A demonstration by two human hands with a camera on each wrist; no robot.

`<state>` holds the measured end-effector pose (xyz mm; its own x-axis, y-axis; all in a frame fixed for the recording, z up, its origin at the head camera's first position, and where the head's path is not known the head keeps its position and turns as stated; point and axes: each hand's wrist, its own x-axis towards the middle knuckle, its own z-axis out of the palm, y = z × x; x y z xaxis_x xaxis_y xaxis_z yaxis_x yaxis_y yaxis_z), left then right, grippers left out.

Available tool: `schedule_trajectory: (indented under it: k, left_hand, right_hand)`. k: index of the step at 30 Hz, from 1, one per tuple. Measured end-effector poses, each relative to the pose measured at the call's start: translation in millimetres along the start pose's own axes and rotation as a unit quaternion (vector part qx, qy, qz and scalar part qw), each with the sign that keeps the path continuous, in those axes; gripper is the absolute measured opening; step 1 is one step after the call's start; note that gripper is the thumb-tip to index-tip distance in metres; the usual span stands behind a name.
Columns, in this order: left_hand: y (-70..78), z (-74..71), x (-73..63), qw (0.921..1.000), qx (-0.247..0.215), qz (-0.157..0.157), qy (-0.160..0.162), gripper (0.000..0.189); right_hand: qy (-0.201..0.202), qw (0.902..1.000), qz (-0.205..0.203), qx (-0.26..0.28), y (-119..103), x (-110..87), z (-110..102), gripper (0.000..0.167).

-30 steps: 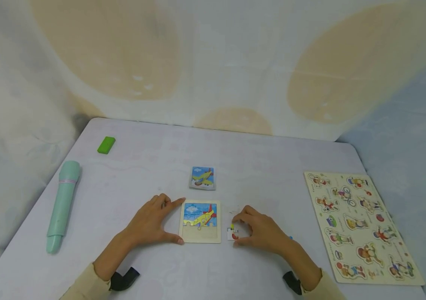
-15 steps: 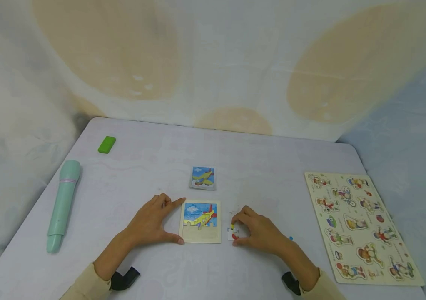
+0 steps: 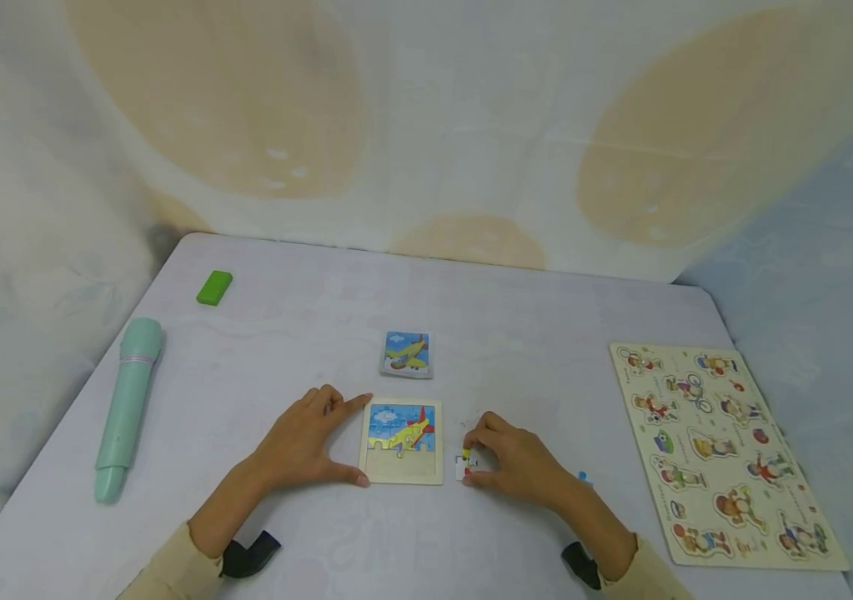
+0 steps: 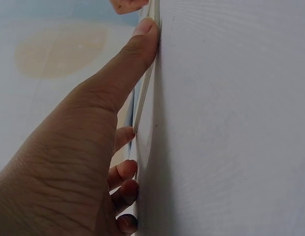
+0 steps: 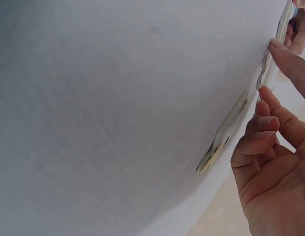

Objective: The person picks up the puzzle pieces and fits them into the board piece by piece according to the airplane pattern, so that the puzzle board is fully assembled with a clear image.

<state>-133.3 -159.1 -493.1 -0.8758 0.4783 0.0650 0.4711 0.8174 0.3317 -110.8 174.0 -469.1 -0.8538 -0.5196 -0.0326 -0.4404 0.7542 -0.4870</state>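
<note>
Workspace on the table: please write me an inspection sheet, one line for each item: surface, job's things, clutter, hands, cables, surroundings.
Surface: pale table, flat.
Job's things: small puzzle tray with an airplane picture, its lower row unfilled; loose puzzle piece right of the tray; airplane picture card behind the tray.
Clutter: mint green pen-like device and green block on the left; wooden figure board on the right.
Hands: left hand rests against the tray's left edge, index finger and thumb at its corners; right hand pinches the loose piece.
Cables: nothing seen.
Surroundings: pale draped cloth with tan patches behind.
</note>
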Motion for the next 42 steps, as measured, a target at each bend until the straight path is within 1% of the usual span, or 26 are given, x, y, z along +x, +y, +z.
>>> schedule_trajectory:
  k: [5, 11, 18, 24, 27, 31, 35, 42]
  left_hand:
    - [-0.2, 2.2, 1.4, 0.9999, -0.004, -0.003, -0.010, 0.113]
    - [-2.1, 0.6, 0.4, 0.9999, 0.002, -0.004, -0.013, 0.112]
    - [-2.4, -0.4, -0.1, 0.9999, 0.003, -0.003, -0.014, 0.112]
    - [-2.3, -1.1, -0.3, 0.9999, 0.007, 0.000, -0.012, 0.112]
    - [-2.1, -0.9, 0.1, 0.9999, 0.007, 0.001, -0.010, 0.112]
    - [-3.2, -0.1, 0.5, 0.9999, 0.005, 0.003, -0.009, 0.113]
    - [-4.2, 0.9, 1.2, 0.9999, 0.002, 0.008, -0.006, 0.113]
    - [-5.8, 1.4, 0.3, 0.9999, -0.005, 0.015, 0.003, 0.112]
  right_hand:
    - [0.014, 0.9998, -0.007, -0.010, -0.5, -1.2, -1.0, 0.034]
    - [0.027, 0.9994, -0.022, 0.004, -0.5, -0.2, 0.5, 0.032]
    - [0.039, 0.9979, -0.035, 0.039, -10.0, 3.1, 0.5, 0.029]
    - [0.039, 0.9971, -0.056, 0.032, -21.0, 12.9, 2.1, 0.028]
    - [0.032, 0.9968, -0.068, 0.027, -28.8, 20.2, 2.0, 0.032]
    - [0.011, 0.9964, -0.082, 0.017, -41.0, 30.7, 2.2, 0.033]
    - [-0.008, 0.9954, -0.095, -0.010, -52.4, 39.6, 3.8, 0.031]
    - [-0.030, 0.9916, -0.113, -0.055, -67.1, 54.2, 11.7, 0.034]
